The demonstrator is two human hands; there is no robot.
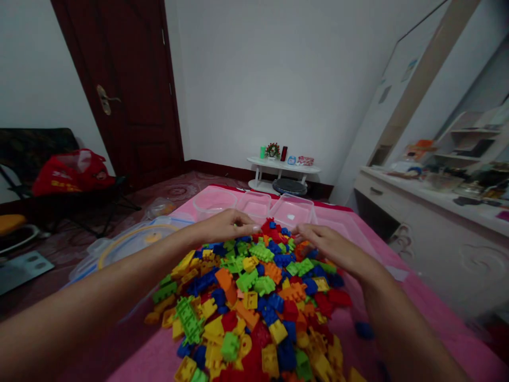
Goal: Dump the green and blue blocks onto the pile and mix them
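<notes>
left hand [228, 225]: curved inward | right hand [323, 240]: curved inward | forearms [131, 265]: converging

Blocks [254, 300] red, yel, grn, blu, orng; cloth [137, 347] pink

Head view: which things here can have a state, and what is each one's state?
Building blocks: loose, heaped
Left hand: fingers bent, at the heap; grip unclear
Right hand: fingers bent, at the heap; grip unclear
Clear containers: open-topped
Door: closed
Drawer: closed
Red bag: bulging, on a chair

Blocks [254, 302] on tablecloth [427, 305], containers [294, 207] behind
</notes>
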